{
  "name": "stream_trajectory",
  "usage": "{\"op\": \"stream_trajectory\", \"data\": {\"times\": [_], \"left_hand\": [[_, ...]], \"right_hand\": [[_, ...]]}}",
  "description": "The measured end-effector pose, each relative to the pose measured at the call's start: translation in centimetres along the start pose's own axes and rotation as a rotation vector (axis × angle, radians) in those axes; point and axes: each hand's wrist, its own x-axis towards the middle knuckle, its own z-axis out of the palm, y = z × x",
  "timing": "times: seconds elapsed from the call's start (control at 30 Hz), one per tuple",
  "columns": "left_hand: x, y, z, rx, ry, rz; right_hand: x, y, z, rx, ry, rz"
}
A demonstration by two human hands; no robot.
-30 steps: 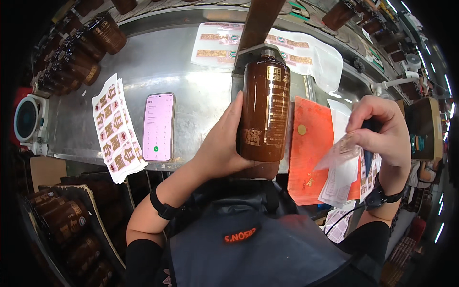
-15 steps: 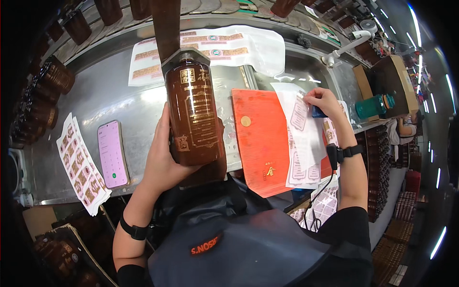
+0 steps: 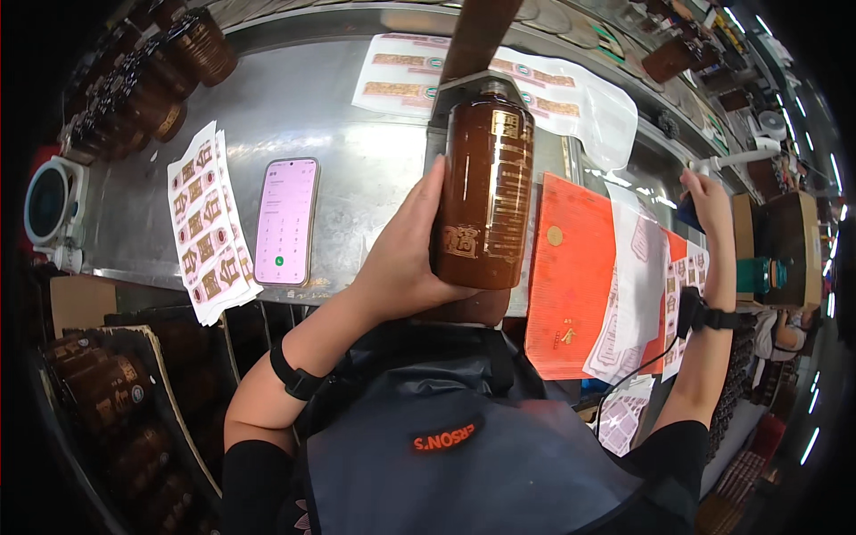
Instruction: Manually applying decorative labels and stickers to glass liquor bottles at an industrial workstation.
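Note:
My left hand (image 3: pixel 412 245) is closed around the lower left side of a brown glossy bottle (image 3: pixel 486 196) with gold lettering. The bottle stands upright at the table's front edge, in front of a metal angled holder (image 3: pixel 439 100). Off to the right, my right hand (image 3: pixel 710 203) is raised with its fingers pinched together. A dark blue thing (image 3: pixel 688 215) shows beneath its palm; what the fingertips hold is too small to make out. Nearest to that hand lies a white label sheet (image 3: pixel 635 272) with pink-edged labels, on an orange-red folder (image 3: pixel 571 267).
Left of the bottle lie a lit phone (image 3: pixel 285 223) and a stack of label sheets (image 3: pixel 209 227). Behind it is another label sheet (image 3: pixel 401 76). Brown bottles (image 3: pixel 201 49) crowd the far left. A teal jar (image 3: pixel 753 275) and cardboard box (image 3: pixel 795 241) stand at right.
My view has turned right, so things appear shifted. My right hand has lifted off the label sheet and moved away to the right. The bottle has turned a little in my left hand.

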Motion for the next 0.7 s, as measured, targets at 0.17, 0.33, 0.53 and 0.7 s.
{"op": "stream_trajectory", "data": {"times": [0.17, 0.33, 0.53, 0.7], "left_hand": [[-0.6, -0.6, -0.4, 0.064, 0.024, 0.051], [-0.4, -0.9, 0.1, 0.055, 0.068, 0.061], [-0.7, -1.0, -0.1, 0.066, 0.091, 0.037], [-0.7, -0.9, 0.0, 0.077, 0.081, 0.042]], "right_hand": [[-10.9, -16.9, 0.8, 0.799, -0.364, -0.431], [-15.2, -24.5, 2.3, 0.521, -0.412, -0.795], [-16.7, -24.6, 4.7, 0.055, 0.122, -1.432], [-16.9, -25.3, 3.2, 0.341, -0.345, -1.103]]}}
